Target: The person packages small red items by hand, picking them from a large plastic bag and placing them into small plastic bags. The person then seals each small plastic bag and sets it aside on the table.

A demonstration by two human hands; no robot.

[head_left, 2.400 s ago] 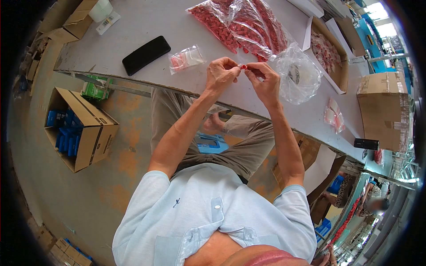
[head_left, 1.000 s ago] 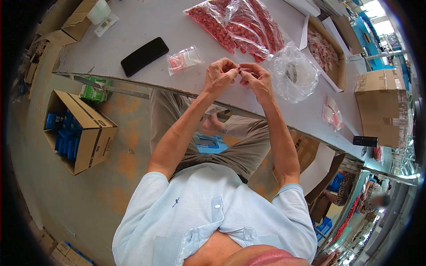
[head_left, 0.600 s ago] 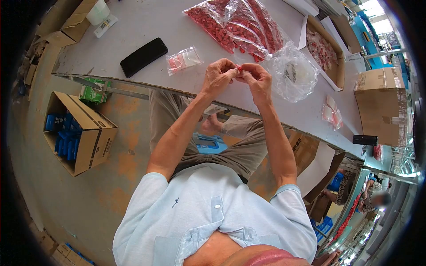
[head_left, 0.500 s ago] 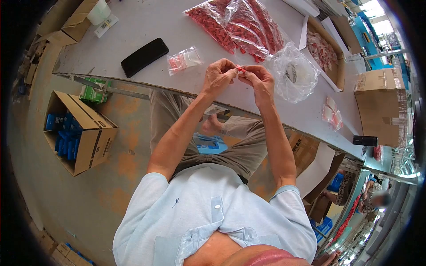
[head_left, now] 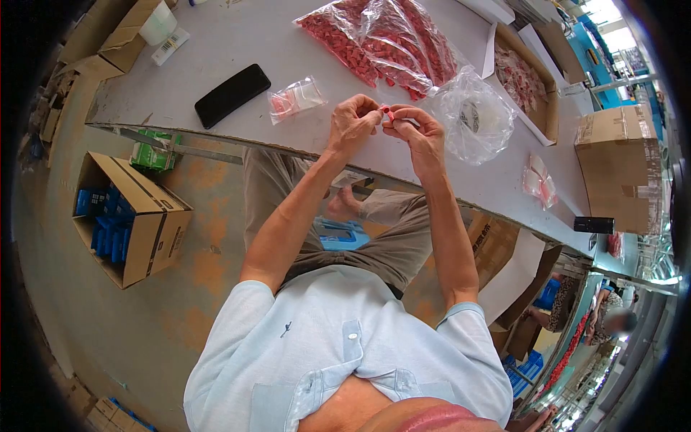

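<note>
Above the table's near edge, my left hand (head_left: 353, 126) and my right hand (head_left: 419, 135) meet in a pinch. A small red piece (head_left: 386, 111) is held between their fingertips; its exact kind is too small to tell. Behind them lies a clear plastic bag full of small red parts (head_left: 374, 47). Beside my right hand rests a crumpled clear bag with a roll inside (head_left: 471, 117). To the left of my left hand is a small clear packet with red and white contents (head_left: 296, 99).
A black phone (head_left: 232, 96) lies on the table (head_left: 165, 97) at left. At right are an open carton of small packets (head_left: 554, 119), another packet (head_left: 540, 181), a cardboard box (head_left: 620, 169) and a black object (head_left: 594, 225). A carton with blue boxes (head_left: 162, 237) stands on the floor.
The fingers of both hands have shifted slightly around the red piece, which shows more clearly now. The view has moved a little; the things on the table lie as before.
</note>
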